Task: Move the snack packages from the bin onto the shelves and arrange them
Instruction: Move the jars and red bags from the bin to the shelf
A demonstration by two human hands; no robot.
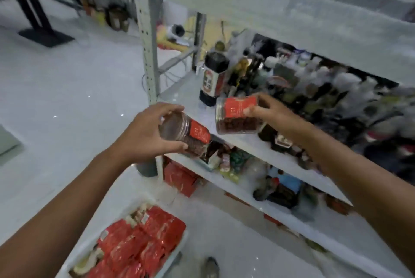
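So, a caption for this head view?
Left hand and right hand hold left jar and right jar at the shelf; red packages fill the bin.

White shelf (184, 96), dark bottle (213, 80) (upright), blurred goods (325, 93)

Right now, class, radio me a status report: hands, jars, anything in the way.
Left hand grips one red-label jar, tilted. Right hand grips second jar over the shelf. Dark bottle stands close behind it.

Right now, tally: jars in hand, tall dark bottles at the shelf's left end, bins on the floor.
Jars: 2, left jar in the left hand, right jar in the right hand
Tall dark bottle: 1
Bin: 1
Total: 4
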